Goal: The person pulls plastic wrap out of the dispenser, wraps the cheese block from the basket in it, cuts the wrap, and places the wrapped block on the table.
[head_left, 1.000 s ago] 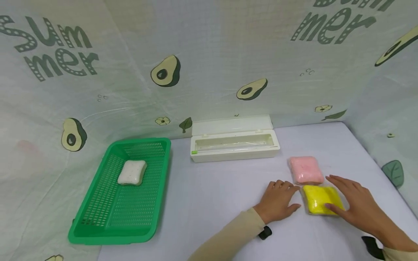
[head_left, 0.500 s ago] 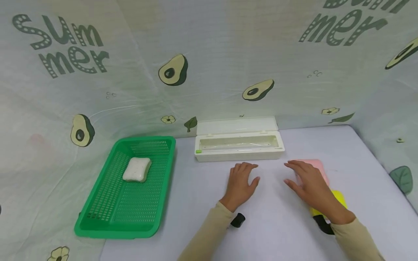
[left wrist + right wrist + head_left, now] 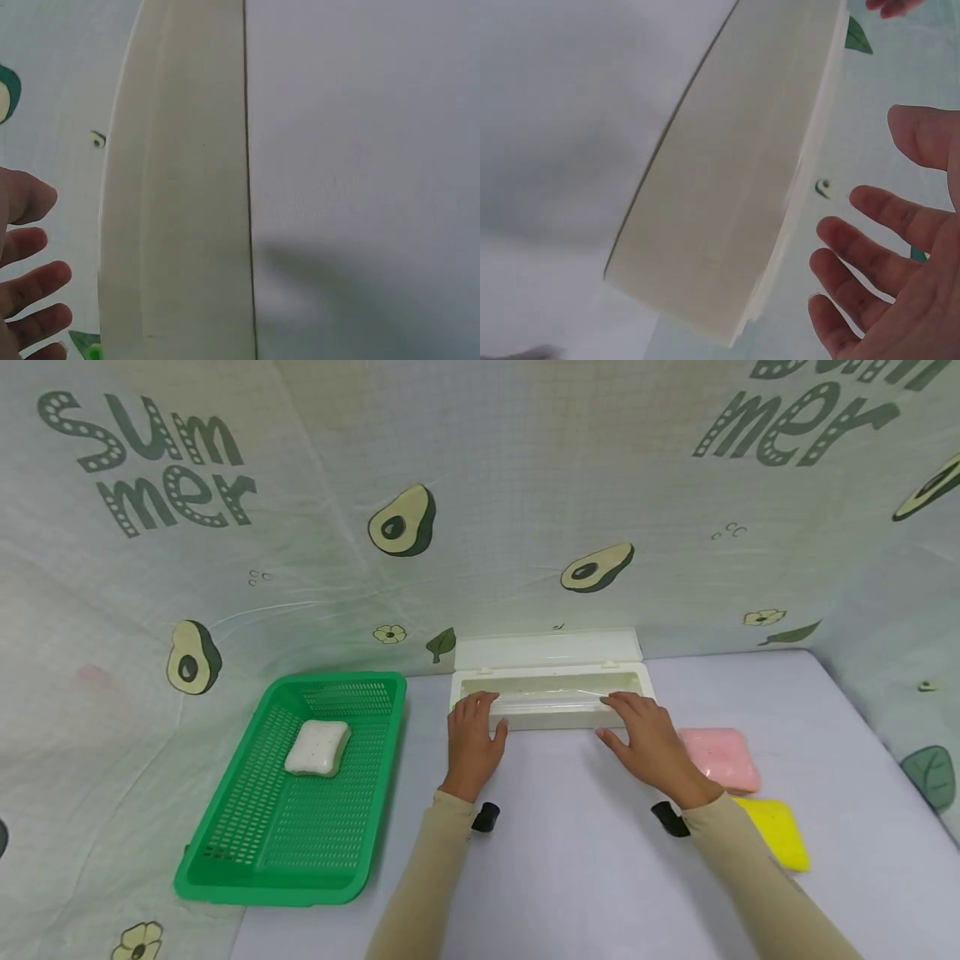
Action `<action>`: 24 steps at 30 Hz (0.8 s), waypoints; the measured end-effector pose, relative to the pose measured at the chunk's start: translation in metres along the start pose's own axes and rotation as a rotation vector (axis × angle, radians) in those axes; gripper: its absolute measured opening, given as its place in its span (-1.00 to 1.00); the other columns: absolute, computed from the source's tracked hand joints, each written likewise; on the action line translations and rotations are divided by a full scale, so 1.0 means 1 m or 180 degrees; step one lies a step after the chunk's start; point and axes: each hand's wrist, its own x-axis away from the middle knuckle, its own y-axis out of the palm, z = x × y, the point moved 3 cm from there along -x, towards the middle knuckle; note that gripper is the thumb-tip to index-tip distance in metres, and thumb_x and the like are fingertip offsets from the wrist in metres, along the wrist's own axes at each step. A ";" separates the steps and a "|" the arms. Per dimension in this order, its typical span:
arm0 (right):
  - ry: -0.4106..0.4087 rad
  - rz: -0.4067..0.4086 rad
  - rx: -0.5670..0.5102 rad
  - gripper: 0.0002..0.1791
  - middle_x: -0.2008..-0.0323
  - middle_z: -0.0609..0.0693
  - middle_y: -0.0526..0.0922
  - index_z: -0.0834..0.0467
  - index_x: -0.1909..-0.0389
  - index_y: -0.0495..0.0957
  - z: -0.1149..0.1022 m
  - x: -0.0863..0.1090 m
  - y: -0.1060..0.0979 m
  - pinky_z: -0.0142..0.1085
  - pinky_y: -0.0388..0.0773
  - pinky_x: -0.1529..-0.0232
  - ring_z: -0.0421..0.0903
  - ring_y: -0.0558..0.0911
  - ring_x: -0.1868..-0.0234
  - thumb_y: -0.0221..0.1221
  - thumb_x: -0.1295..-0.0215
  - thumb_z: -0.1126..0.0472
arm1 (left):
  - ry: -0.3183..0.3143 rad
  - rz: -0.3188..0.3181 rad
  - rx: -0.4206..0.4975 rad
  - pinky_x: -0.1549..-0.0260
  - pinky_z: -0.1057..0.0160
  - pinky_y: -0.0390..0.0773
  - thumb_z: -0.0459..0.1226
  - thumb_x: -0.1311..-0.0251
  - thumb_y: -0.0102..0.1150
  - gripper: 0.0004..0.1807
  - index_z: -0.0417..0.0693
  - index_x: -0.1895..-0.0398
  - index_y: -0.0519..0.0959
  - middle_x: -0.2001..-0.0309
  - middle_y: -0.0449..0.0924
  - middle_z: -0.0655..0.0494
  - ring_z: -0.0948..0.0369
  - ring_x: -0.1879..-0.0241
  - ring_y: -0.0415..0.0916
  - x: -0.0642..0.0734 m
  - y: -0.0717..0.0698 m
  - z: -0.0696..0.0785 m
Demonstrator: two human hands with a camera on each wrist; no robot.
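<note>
A long white box [image 3: 551,720] with its lid [image 3: 547,650] tipped back stands against the rear cloth, and a clear film roll [image 3: 551,700] lies inside it. My left hand [image 3: 474,739] is at the box's left end, fingers over the front rim and thumb apart from them. At the right end my right hand [image 3: 647,739] reaches over the same rim with fingers spread. Both wrist views show the box's front wall [image 3: 199,187] beside loosely extended fingers [image 3: 870,255] that hold nothing.
Left of the box sits a green basket [image 3: 367,827] with a white wrapped block [image 3: 317,748] in it. A pink block [image 3: 723,758] and a yellow block [image 3: 776,831] lie on the right, the yellow one partly behind the right sleeve.
Both hands have left the yellow block and moved left and forward to the white box. The blocks and basket stay where they were; the head view has shifted slightly.
</note>
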 end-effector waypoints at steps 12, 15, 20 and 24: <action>0.0261 -0.0506 0.0226 -0.46 -0.30 0.38 0.55 0.39 -0.37 0.48 0.009 -0.039 0.023 0.32 0.27 -0.35 0.41 0.45 -0.34 0.20 -0.55 0.12 | -0.0077 -0.0710 -0.0747 -0.41 -0.11 0.21 -0.12 -0.60 0.10 -0.54 -0.11 -0.43 0.51 -0.30 0.61 -0.06 -0.05 -0.41 0.33 -0.026 -0.001 -0.012; 0.0273 -0.0575 0.0268 -0.51 -0.27 0.37 0.58 0.39 -0.33 0.52 0.010 -0.042 0.027 0.32 0.27 -0.35 0.40 0.48 -0.32 0.15 -0.59 0.12 | -0.0085 -0.0853 -0.0806 -0.39 -0.13 0.21 -0.12 -0.62 0.06 -0.57 -0.07 -0.41 0.54 -0.25 0.67 -0.05 -0.05 -0.37 0.38 -0.027 -0.001 -0.012; 0.0255 -0.0563 0.0311 -0.59 -0.26 0.40 0.57 0.40 -0.21 0.62 0.011 -0.045 0.029 0.32 0.31 -0.31 0.41 0.51 -0.29 0.12 -0.61 0.16 | -0.0094 -0.0988 -0.0758 -0.38 -0.17 0.21 -0.14 -0.63 0.04 -0.61 -0.06 -0.35 0.59 -0.20 0.70 -0.06 -0.06 -0.32 0.42 -0.030 0.001 -0.011; 0.0337 -0.0537 0.0344 -0.60 -0.32 0.45 0.47 0.40 -0.15 0.66 0.015 -0.047 0.028 0.33 0.32 -0.31 0.41 0.49 -0.33 0.09 -0.62 0.15 | -0.0114 -0.1079 -0.0722 -0.40 -0.17 0.19 -0.14 -0.65 0.00 -0.64 -0.07 -0.28 0.62 -0.23 0.67 -0.04 -0.06 -0.34 0.40 -0.034 0.004 -0.012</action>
